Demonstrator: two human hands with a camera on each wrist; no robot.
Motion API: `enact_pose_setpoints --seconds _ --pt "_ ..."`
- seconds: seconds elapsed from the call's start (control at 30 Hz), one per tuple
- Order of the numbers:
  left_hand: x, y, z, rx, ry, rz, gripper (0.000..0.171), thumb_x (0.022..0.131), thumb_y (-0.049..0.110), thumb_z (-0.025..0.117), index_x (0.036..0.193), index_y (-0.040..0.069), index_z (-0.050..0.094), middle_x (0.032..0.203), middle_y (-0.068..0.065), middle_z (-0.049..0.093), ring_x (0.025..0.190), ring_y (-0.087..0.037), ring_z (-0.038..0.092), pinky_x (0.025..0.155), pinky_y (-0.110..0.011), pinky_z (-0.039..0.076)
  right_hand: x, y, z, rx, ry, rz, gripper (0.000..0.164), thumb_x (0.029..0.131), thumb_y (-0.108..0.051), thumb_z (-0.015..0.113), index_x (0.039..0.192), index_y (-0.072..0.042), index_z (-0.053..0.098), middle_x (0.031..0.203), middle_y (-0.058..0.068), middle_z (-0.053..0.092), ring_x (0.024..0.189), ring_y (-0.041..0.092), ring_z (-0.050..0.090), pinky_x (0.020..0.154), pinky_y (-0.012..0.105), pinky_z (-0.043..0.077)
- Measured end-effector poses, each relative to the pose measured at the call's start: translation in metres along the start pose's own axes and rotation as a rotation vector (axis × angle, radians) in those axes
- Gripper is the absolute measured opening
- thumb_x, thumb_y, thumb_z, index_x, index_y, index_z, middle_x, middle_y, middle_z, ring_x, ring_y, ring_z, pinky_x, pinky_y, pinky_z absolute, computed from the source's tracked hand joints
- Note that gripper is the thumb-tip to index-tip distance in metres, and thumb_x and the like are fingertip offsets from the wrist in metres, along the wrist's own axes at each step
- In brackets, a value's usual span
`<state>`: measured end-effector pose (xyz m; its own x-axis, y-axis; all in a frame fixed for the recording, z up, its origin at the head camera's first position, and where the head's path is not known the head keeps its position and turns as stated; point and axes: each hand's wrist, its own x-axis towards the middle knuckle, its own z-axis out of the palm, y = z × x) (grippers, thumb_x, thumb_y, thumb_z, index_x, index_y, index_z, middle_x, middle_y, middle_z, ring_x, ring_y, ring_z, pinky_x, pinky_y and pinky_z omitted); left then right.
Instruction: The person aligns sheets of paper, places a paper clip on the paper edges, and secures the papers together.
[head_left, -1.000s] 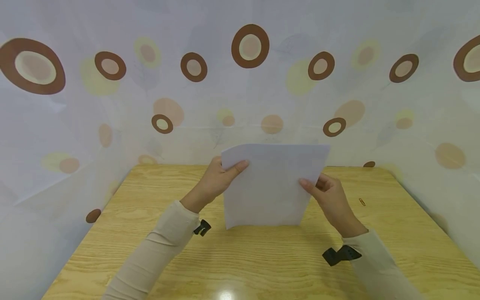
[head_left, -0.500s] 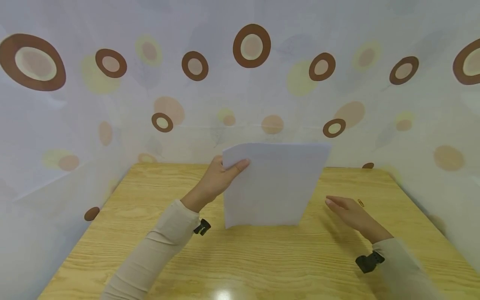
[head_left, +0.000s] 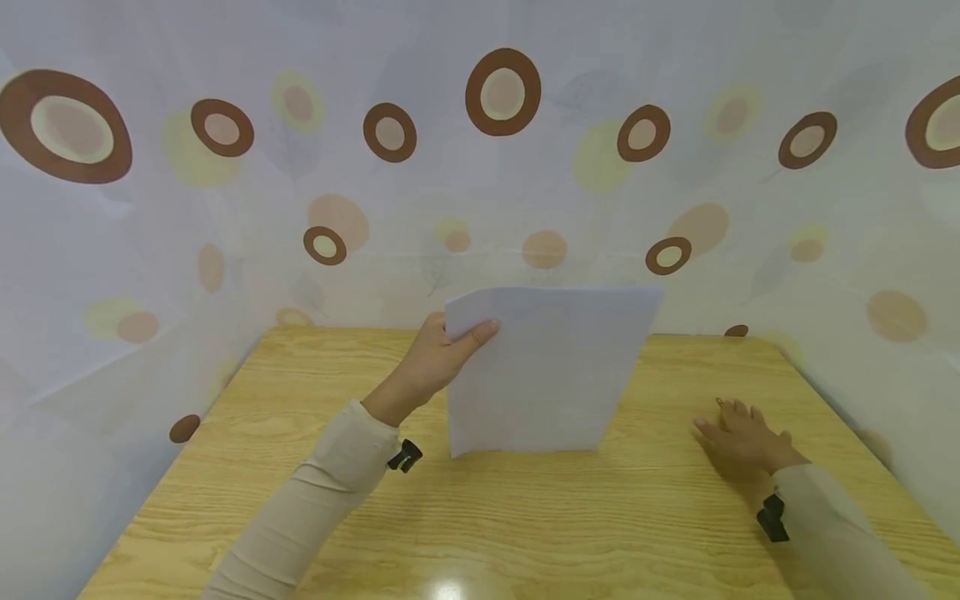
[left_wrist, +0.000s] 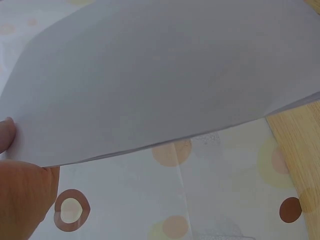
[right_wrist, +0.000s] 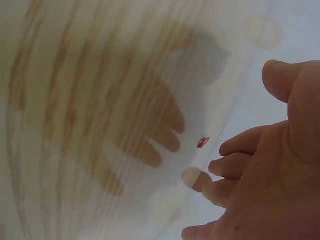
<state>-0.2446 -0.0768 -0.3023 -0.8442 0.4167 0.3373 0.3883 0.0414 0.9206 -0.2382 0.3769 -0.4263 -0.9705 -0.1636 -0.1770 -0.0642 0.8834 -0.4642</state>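
My left hand (head_left: 431,362) pinches the left side of the white paper (head_left: 551,375), thumb in front and the other fingers hidden behind. The paper stands nearly upright over the wooden table. A thin layered edge shows along the paper (left_wrist: 150,75) in the left wrist view; the number of sheets is unclear. At the right, my right hand (head_left: 746,439) hovers low over the table with its fingers spread, holding nothing. Just beyond its fingertips lies a small paper clip (head_left: 719,402), partly hidden in the head view. It appears reddish in the right wrist view, a paper clip (right_wrist: 203,142) apart from the fingers.
The wooden table (head_left: 525,525) reaches back to a white patterned sheet (head_left: 450,192) that encloses the back and both sides. A dark strap (head_left: 772,517) is on the right wrist, another dark strap (head_left: 406,456) on the left.
My right hand has let go of the paper's right edge and moved right and down to beside the paper clip. The left hand and the paper have stayed nearly still.
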Motion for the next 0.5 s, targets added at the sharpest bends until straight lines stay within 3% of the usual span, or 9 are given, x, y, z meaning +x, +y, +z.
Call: enact_pose_setpoints --seconds 0.27,0.5 --pt "0.0008 0.0003 0.0007 0.001 0.005 0.001 0.024 0.098 0.021 0.056 0.115 0.004 0.063 0.110 -0.013 0.067 0.096 -0.024 0.067 0.081 -0.041 0.055 0.0017 0.0017 -0.0020 0.013 -0.076 0.051 0.092 0.100 -0.052 0.032 0.139 0.025 -0.001 0.139 0.051 -0.012 0.122 0.069 -0.017 0.081 0.083 -0.016" --pt "0.0002 0.0007 0.0012 0.014 0.014 -0.007 0.026 0.098 0.023 0.057 0.116 0.006 0.063 0.110 -0.012 0.067 0.096 -0.024 0.067 0.081 -0.041 0.055 0.0044 -0.0001 -0.0030 0.010 -0.105 0.106 0.097 0.099 -0.057 0.032 0.139 0.023 -0.004 0.140 0.049 -0.014 0.126 0.064 -0.019 0.086 0.081 -0.015"
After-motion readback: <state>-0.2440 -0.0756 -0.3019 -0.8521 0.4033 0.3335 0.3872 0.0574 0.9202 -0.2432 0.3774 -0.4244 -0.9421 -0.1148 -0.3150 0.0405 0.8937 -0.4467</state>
